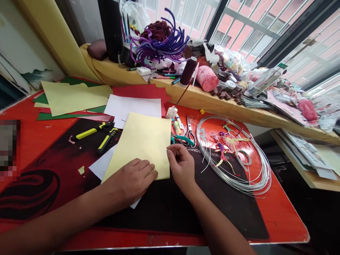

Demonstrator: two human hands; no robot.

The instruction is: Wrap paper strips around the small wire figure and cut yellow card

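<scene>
A pale yellow sheet [145,141] lies on the black mat in front of me, over white paper [102,164]. My left hand [136,177] rests on the sheet's lower edge, its fingers bent and close together; anything beneath them is hidden. At the sheet's right edge is my right hand [182,163], thumb and forefinger pinched at the paper's side. What is between those fingertips is too small to tell. Scissors [189,129], teal-handled pliers [184,139] and a small white bottle [171,112] are just beyond my right hand.
Yellow-handled pliers [106,138] lie left of the sheet, below coloured papers [77,97]. A large wire coil [261,180] sits at the right, with scraps inside. Along the back, a ledge [228,106] holds thread, pipe cleaners and clutter.
</scene>
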